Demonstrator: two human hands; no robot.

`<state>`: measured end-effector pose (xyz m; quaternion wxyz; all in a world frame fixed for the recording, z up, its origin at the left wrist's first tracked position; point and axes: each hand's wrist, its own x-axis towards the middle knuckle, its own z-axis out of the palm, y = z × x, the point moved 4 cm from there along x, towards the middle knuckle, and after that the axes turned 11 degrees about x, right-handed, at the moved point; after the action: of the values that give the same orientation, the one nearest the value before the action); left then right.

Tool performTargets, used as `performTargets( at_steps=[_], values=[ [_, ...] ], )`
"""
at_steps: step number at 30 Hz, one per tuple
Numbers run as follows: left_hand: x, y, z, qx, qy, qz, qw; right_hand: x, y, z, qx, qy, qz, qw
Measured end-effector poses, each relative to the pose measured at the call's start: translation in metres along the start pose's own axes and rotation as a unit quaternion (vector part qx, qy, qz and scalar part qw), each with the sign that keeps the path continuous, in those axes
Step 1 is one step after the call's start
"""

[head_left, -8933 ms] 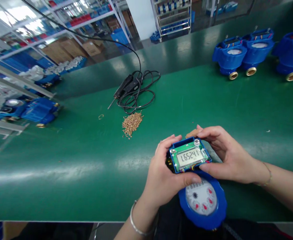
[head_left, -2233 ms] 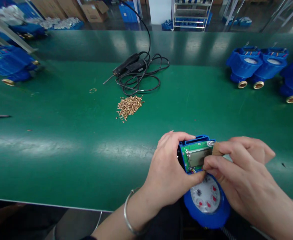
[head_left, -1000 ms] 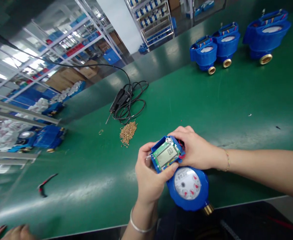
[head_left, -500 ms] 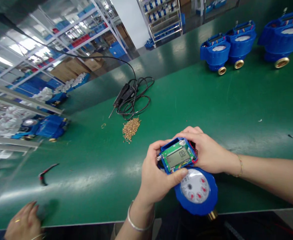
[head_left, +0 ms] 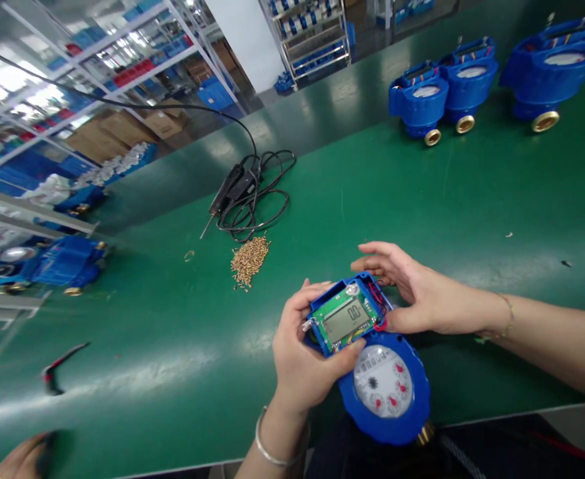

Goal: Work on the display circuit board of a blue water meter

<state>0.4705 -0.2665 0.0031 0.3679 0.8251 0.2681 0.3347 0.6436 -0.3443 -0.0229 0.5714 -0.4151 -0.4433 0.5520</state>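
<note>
Standing right by the bench here. The left hand [head_left: 302, 352] has a firm grip on the blue water meter [head_left: 390, 416]: fingers curled over the top left corner of its open box, thumb pressed on the lower edge of the green circuit board [head_left: 345, 319] inside it. The little LCD on the board faces up and shows a couple of digits. The right hand [head_left: 416, 296] is way looser. Its grip is open, fingers spread out flat behind the box, and only the thumb touches the right side, next to some red wires.

The meter sits at the near edge of the green tabletop [head_left: 472, 199], white dial end towards the person and a brass fitting poking past the edge. Can't tell if it rests on the surface or is held just above it.

Further out, left of the hands, there's a pile of small brass screws [head_left: 249, 256], and just beyond it a black electric screwdriver [head_left: 229, 189] lying on its coiled cable. A tiny ring [head_left: 189, 255] lies left of the screws. Three more blue meters [head_left: 469, 66] stand in a row at the far right, well apart from the hands. A red and black hand tool [head_left: 57, 369] lies way off left, and another person's hand [head_left: 20, 459] shows in the bottom left corner.
</note>
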Motion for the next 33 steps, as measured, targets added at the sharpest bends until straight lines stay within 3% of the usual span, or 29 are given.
performTargets(
  at_steps=[5,10,14,17,20,22,26,31,33],
  values=[
    [0.0,-0.001,-0.003,-0.003,0.004,0.002,1.0,0.001,0.006,-0.007,0.096,0.057,0.014,0.994],
    [-0.001,0.0,-0.005,0.012,0.002,0.002,1.0,0.006,-0.001,-0.007,0.027,0.117,0.022,0.992],
    [-0.009,-0.004,-0.007,0.023,0.035,-0.025,0.999,-0.006,-0.016,-0.006,-0.077,0.18,-0.007,0.981],
    [-0.013,-0.006,-0.007,0.026,0.052,-0.036,0.998,-0.018,-0.027,0.006,-0.161,0.143,-0.043,0.976],
    [-0.011,-0.003,-0.006,0.015,0.049,-0.019,0.998,-0.021,-0.03,0.016,-0.201,0.118,-0.038,0.972],
    [-0.01,-0.002,-0.005,0.01,0.046,-0.009,0.999,-0.015,-0.03,0.019,-0.225,0.112,0.003,0.968],
    [-0.009,-0.002,-0.007,0.023,0.036,-0.002,0.999,0.01,-0.032,0.019,-0.286,0.026,0.087,0.954],
    [-0.012,-0.005,-0.009,0.06,0.036,-0.026,0.997,0.033,-0.044,0.011,-0.285,-0.088,0.068,0.952],
    [-0.013,-0.005,-0.008,0.055,0.04,-0.035,0.997,0.032,-0.048,0.007,-0.278,-0.103,0.058,0.953]
  ],
)
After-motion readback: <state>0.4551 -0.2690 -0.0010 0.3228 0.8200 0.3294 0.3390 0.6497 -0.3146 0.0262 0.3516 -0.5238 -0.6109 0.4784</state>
